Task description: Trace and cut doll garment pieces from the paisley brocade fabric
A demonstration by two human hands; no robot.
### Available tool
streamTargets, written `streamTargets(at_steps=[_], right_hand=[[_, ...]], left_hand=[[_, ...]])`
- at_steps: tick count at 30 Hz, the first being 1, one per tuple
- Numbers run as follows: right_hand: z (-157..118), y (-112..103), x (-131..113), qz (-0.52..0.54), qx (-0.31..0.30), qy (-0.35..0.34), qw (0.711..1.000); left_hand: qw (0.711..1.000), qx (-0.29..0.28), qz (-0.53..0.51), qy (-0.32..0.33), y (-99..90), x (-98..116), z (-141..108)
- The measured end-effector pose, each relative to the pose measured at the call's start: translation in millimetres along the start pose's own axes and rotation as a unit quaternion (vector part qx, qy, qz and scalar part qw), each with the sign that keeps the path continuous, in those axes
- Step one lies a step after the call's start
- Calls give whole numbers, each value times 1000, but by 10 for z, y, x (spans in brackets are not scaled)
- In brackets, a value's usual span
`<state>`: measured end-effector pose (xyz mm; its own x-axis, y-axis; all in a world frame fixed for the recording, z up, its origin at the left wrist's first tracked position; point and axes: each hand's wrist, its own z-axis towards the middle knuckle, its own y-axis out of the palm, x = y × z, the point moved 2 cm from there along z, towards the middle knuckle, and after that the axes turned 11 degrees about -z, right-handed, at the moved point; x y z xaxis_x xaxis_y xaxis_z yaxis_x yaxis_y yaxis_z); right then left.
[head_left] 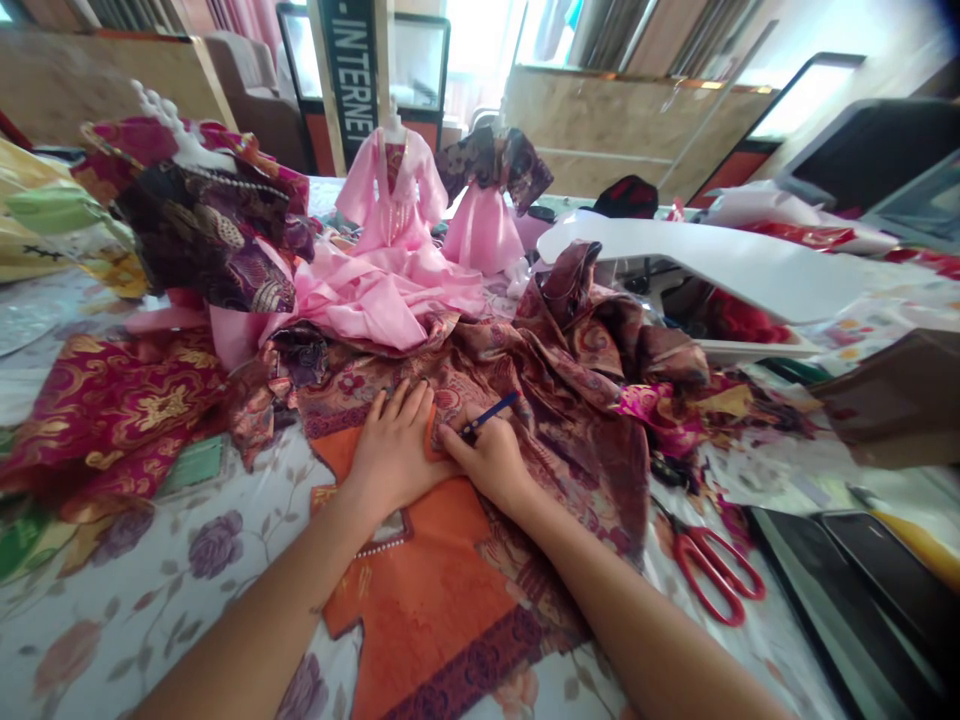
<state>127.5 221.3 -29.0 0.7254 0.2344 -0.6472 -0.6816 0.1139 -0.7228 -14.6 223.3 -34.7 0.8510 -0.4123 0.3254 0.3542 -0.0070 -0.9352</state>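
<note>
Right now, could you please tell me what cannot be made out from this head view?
All in the head view:
- Orange piece: the part under the left hand is hidden by that hand.
- Slim blue tool: partly covered by the right hand; too small to tell pen from pencil.
- White box: contents too blurred to identify.
- Dark flat object: cut off by the bottom edge.

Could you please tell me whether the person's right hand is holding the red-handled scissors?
No, the right hand holds a blue pen or pencil, while the red-handled scissors lie on the flowered tablecloth.
</note>
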Motion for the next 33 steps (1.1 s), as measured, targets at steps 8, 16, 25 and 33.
streamTargets(at_steps=[8, 16, 25, 33], right_hand=[[-7, -12, -25, -9, 3, -1, 1000], [-10, -20, 14, -23, 31, 7, 999], [-19, -39, 2, -37, 51, 13, 998], [-25, -40, -12, -43, 57, 13, 997]], left_hand=[[1000, -2, 0, -2, -1, 0, -5], [1000, -1, -3, -2, -1, 4, -2], [1000, -2, -10, -4, -2, 7, 0], [1000, -3, -11, -2, -6, 10, 0]])
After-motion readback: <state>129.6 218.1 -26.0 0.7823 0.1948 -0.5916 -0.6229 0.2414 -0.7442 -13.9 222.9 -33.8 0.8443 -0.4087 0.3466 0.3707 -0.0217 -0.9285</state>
